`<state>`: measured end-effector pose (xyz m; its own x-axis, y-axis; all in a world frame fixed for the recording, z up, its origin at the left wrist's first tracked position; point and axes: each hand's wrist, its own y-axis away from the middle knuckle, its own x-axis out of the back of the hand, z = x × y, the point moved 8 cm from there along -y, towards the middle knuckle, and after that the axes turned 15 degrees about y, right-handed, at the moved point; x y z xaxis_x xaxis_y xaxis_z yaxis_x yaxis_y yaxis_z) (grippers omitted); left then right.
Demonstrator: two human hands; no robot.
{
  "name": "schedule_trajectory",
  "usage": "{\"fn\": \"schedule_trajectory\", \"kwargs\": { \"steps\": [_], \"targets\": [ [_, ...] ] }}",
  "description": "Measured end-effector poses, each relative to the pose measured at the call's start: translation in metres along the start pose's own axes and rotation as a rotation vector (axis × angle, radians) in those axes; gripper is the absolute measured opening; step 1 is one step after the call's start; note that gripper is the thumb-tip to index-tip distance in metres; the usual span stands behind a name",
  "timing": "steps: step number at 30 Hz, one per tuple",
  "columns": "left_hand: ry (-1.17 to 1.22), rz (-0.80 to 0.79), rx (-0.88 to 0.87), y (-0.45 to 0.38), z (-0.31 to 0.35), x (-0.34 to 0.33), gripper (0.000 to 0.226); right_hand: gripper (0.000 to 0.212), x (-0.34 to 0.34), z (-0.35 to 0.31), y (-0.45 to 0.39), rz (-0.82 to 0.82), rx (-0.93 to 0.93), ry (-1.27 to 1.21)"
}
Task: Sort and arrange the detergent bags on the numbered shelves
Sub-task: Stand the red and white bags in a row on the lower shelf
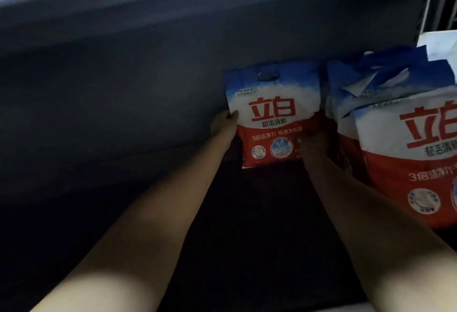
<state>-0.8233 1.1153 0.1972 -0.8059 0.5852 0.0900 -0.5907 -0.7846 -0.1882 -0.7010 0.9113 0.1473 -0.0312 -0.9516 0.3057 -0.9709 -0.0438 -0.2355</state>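
Two bare arms are reaching into the dark shelf (259, 212), both hands, left hand (223, 123) and right hand (312, 144), holding one upright detergent bag (274, 113) by its sides, just left of the other bags (405, 143).

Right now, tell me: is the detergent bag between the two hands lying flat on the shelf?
No: the detergent bag stands upright, its handle cutout on top, with the left hand and right hand at its sides.

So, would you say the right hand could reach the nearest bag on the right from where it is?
Probably yes. The right hand grips the upright bag at its right edge, and the nearest bag stands just beside that forearm with nothing between. It would have to let go first.
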Motion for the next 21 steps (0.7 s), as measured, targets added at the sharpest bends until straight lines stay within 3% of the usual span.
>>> {"fn": "schedule_trajectory", "kwargs": {
  "steps": [3, 7, 12, 16, 21],
  "targets": [
    [-0.165, 0.019, 0.022, 0.009, -0.013, 0.007, 0.037, 0.04, 0.0, 0.004, 0.012, -0.034, 0.004, -0.035],
    [-0.398, -0.003, 0.014, 0.045, -0.038, 0.01, 0.034, 0.032, 0.001, 0.016, 0.034, -0.055, 0.057, 0.247],
    [-0.735, -0.154, -0.067, 0.119, -0.051, -0.007, 0.03, 0.041, -0.002, 0.028, 0.081, -0.308, 0.316, 0.661],
    [-0.991, -0.288, -0.113, 0.186, -0.046, -0.023, 0.033, 0.048, 0.025, 0.03, 0.135, -0.617, 0.58, 0.872],
    [-1.252, -0.446, -0.262, 0.246, -0.014, -0.043, 0.035, 0.047, 0.077, 0.01, 0.173, -0.777, 0.81, 0.942]
  ]
}}
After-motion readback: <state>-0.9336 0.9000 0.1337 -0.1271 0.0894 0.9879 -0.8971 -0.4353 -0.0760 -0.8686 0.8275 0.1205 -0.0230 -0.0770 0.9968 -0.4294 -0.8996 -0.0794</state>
